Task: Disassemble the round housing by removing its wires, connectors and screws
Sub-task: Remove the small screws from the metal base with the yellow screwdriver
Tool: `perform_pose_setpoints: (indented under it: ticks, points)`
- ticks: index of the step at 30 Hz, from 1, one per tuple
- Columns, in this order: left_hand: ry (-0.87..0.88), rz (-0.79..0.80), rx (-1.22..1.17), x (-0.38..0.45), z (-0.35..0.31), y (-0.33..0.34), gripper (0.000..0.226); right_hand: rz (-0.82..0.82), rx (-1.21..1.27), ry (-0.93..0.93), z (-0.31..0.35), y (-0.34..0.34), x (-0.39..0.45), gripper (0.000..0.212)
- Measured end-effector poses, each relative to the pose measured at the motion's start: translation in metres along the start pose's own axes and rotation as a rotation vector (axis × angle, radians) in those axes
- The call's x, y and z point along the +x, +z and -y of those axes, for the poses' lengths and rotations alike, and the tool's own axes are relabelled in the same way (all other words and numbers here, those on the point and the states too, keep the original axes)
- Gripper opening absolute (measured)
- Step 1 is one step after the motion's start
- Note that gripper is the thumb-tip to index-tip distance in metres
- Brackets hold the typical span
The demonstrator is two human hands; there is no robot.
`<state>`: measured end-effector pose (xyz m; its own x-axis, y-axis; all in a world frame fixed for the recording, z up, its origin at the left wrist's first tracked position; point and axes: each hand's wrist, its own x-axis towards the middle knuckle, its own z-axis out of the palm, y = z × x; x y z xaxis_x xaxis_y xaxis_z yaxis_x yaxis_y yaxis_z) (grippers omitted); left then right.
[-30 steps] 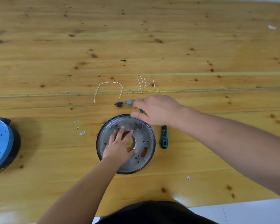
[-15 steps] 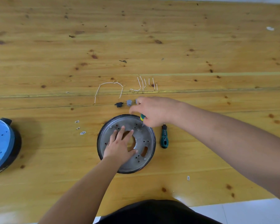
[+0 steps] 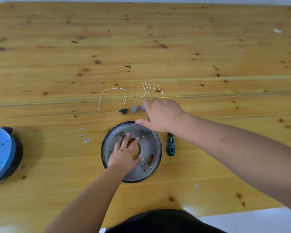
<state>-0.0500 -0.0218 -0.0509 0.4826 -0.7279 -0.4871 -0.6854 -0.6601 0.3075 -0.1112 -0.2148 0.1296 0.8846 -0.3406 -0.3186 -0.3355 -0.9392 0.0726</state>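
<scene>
Now | left grip [image 3: 124, 153] spread flat on round housing [image 3: 151, 148] | right grip [image 3: 160, 116] pinching screwdriver [image 3: 148, 117]

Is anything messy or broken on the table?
Nothing looks broken. The white wires, grey plugs and little bits lie loose beyond and left of the round housing, as taken-off parts would.

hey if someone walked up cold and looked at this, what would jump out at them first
Probably the round housing at the middle of the wooden table, with the left hand pressed flat on it and the right hand over its far rim, holding a green-handled tool that is mostly hidden. Next, the removed white wires and small connectors laid out just beyond it. A green screwdriver lies right of the housing, a blue disc at the left edge.
</scene>
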Motion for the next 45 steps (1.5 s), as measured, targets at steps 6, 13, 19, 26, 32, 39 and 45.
perform_pose_setpoints:
  ticks: [6,13,19,26,32,39,45]
  points:
    - [-0.004,0.0,-0.007,0.0,0.0,0.001,0.092,0.181,0.117,-0.272,-0.017,-0.004,0.0,0.03]
    - [-0.003,0.011,0.002,-0.001,-0.001,-0.002,0.091,0.024,-0.093,0.045,-0.007,-0.005,0.004,0.057]
    - [0.0,0.01,0.0,-0.001,-0.001,-0.003,0.09,0.187,0.196,-0.285,-0.019,-0.008,-0.001,0.046]
    - [-0.001,0.009,0.002,-0.001,-0.001,-0.002,0.091,0.003,-0.003,-0.169,-0.008,0.0,0.004,0.026]
    - [0.002,0.004,0.005,-0.001,0.0,-0.001,0.09,0.065,0.156,-0.141,-0.01,-0.003,0.002,0.048]
    - [0.002,0.002,-0.003,0.0,0.0,0.0,0.091,0.0,0.188,-0.279,-0.011,0.008,0.005,0.027]
    - [-0.003,0.007,-0.008,0.0,0.0,0.0,0.091,-0.2,-0.117,-0.043,-0.012,0.012,0.006,0.052]
